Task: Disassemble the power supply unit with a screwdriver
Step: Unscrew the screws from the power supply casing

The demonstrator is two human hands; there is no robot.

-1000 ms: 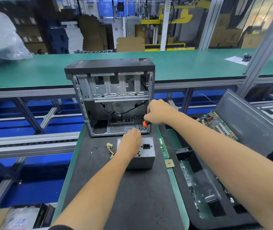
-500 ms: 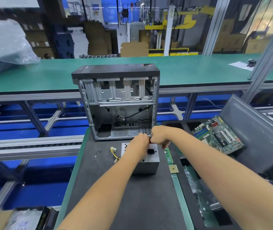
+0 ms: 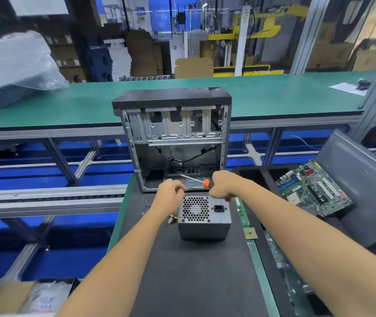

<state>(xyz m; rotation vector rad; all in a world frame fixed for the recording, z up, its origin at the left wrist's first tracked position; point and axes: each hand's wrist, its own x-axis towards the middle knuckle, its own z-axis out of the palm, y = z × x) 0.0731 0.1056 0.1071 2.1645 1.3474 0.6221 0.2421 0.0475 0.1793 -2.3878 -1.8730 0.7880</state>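
Power supply unit (image 3: 204, 217) sits centre frame on the bench (image 3: 194, 282). Right hand (image 3: 222, 186) grips the screwdriver (image 3: 202, 181); left hand (image 3: 171, 191) pinches near its tip. Risk: the tip slips off the screw, since nothing braces the unit.

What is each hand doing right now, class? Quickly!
Left hand: fingers curled at the screwdriver shaft's end; a grip cannot be told.
Right hand: grips the screwdriver handle.
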